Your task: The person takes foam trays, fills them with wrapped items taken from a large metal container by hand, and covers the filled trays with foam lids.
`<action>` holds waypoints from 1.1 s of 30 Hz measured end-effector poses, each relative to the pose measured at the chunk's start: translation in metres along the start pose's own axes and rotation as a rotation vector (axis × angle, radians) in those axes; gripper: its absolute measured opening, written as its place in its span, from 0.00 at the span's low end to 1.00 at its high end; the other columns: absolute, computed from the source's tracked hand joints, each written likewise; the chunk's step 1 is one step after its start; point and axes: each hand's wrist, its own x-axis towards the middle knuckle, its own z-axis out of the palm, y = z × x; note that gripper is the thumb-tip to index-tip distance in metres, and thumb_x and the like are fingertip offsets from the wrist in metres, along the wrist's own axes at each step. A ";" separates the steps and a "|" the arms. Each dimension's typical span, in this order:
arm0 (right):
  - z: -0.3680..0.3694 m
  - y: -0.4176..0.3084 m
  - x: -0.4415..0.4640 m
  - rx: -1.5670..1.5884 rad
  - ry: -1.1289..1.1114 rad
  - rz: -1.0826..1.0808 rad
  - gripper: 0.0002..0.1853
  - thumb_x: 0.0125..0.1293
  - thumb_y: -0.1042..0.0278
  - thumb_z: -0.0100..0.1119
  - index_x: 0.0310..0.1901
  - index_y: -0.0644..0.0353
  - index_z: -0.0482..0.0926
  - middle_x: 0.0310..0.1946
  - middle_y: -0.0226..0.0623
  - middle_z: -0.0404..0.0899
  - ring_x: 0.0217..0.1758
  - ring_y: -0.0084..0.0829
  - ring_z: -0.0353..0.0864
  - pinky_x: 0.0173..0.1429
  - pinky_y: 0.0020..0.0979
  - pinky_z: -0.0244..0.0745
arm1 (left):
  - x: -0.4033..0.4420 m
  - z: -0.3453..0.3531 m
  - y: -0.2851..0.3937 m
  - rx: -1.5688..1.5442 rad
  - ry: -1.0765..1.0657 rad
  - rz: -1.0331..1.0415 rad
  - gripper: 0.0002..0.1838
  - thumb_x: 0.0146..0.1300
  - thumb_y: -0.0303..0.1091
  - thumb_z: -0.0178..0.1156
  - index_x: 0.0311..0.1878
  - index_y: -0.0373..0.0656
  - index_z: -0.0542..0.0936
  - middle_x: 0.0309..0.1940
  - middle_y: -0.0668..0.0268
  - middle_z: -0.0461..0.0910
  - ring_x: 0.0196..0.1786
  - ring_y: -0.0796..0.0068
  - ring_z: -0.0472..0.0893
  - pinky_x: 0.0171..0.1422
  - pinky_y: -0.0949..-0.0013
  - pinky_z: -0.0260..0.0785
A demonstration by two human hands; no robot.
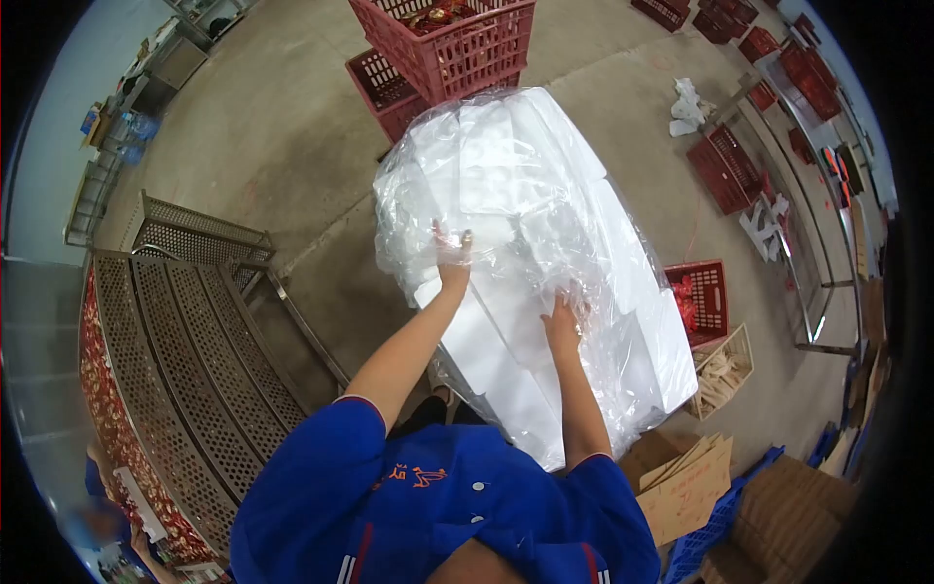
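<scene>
A large stack of white foam-like blocks (506,341), partly wrapped in a clear plastic bag (418,185), lies in front of me. My left hand (452,261) rests over the upper left of the stack, fingers stretched apart, with clear film around its fingertips. Closer to me, my right hand (562,321) touches the stack's middle, its thumb and fingers apart and partly covered by creased film. Some blocks between my arms show bare white surfaces.
Red crates (448,58) are stacked just beyond the bag. A perforated metal bench (175,341) stands at left, with another person's hand (146,535) beyond it. At right are a red crate (715,297), a cream crate (735,365) and cardboard (691,492).
</scene>
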 end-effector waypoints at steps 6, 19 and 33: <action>0.017 0.008 0.011 0.167 -0.002 0.086 0.25 0.53 0.71 0.58 0.55 0.54 0.66 0.47 0.47 0.71 0.42 0.46 0.75 0.43 0.43 0.71 | 0.025 0.020 0.012 -0.256 -0.592 -0.894 0.21 0.57 0.40 0.57 0.50 0.36 0.73 0.36 0.57 0.78 0.42 0.64 0.77 0.45 0.63 0.69; -0.064 0.012 -0.015 0.774 -0.290 -0.003 0.41 0.45 0.72 0.66 0.64 0.52 0.59 0.29 0.42 0.76 0.24 0.33 0.73 0.31 0.31 0.69 | 0.012 -0.040 0.059 -0.106 -0.545 -0.674 0.17 0.53 0.35 0.58 0.46 0.40 0.73 0.37 0.61 0.76 0.36 0.71 0.76 0.30 0.69 0.68; -0.126 -0.013 0.003 0.117 -1.202 -0.919 0.49 0.42 0.60 0.71 0.66 0.52 0.52 0.36 0.46 0.79 0.35 0.39 0.78 0.41 0.33 0.72 | -0.028 -0.364 0.093 1.126 -0.927 -0.075 0.15 0.46 0.32 0.56 0.40 0.53 0.78 0.37 0.60 0.79 0.43 0.59 0.78 0.46 0.56 0.68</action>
